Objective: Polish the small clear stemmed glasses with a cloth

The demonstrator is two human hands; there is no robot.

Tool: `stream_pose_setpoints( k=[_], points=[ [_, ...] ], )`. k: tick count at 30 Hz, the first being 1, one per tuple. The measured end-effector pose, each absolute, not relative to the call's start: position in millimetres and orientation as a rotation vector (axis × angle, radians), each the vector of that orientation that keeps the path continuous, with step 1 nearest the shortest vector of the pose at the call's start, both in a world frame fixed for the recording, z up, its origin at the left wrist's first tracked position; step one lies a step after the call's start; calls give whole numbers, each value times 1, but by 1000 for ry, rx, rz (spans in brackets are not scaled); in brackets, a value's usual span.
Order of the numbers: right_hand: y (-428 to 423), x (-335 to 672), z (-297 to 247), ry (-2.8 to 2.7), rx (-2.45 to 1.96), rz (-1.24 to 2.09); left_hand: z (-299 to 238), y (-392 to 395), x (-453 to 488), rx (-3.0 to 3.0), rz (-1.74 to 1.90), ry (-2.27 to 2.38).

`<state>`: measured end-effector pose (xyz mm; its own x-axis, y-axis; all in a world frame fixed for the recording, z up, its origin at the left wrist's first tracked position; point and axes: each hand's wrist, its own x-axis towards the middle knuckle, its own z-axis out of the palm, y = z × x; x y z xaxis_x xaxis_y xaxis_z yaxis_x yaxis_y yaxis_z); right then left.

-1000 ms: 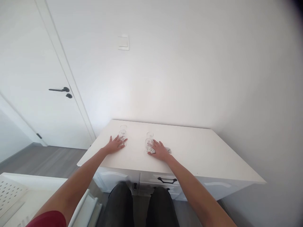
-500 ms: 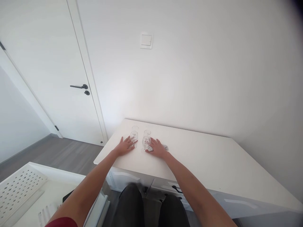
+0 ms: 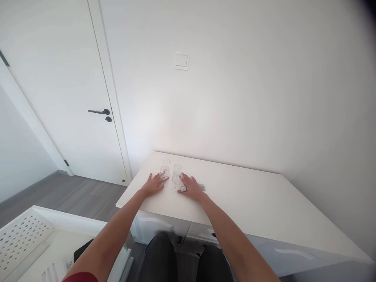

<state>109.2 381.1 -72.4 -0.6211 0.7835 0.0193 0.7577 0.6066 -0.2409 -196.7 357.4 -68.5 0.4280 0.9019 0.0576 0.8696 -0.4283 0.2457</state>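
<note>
Several clear stemmed glasses stand close together on the white cabinet top. My left hand (image 3: 153, 185) lies with fingers spread beside the front left glass (image 3: 164, 171), fingertips at its stem and base. On the other side, my right hand (image 3: 189, 187) is open, its fingers stretched along the right side of the front right glass (image 3: 177, 177). Behind these are a rear left glass (image 3: 166, 161) and a rear right glass (image 3: 178, 167). A crumpled light grey cloth (image 3: 201, 187) shows from beneath my right hand, which partly hides it.
The white cabinet top (image 3: 246, 196) runs along the wall to the right, with drawers and dark handles below. A white tray-like surface (image 3: 70, 219) at lower left bears a perforated white basket (image 3: 23, 235) and a dark flat object (image 3: 82, 249). A closed door (image 3: 67, 78) stands left.
My right hand and the right-hand glasses have shifted slightly left, nearer the left-hand glasses. My left hand stays beside the front left glass. The view has tilted slightly.
</note>
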Motion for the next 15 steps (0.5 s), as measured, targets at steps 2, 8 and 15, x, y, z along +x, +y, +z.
stream_pose_setpoints(
  k=[2, 8, 15],
  points=[
    [369, 128, -72, -2687, -1329, 309, -66, 354, -195, 2496, 300, 1570],
    [322, 219, -74, -2556, -1519, 240, -63, 328, -196, 2395, 544, 1714],
    [304, 240, -81, -2369, -1624, 108, -64, 274, -155, 2002, 865, 2061]
  ],
)
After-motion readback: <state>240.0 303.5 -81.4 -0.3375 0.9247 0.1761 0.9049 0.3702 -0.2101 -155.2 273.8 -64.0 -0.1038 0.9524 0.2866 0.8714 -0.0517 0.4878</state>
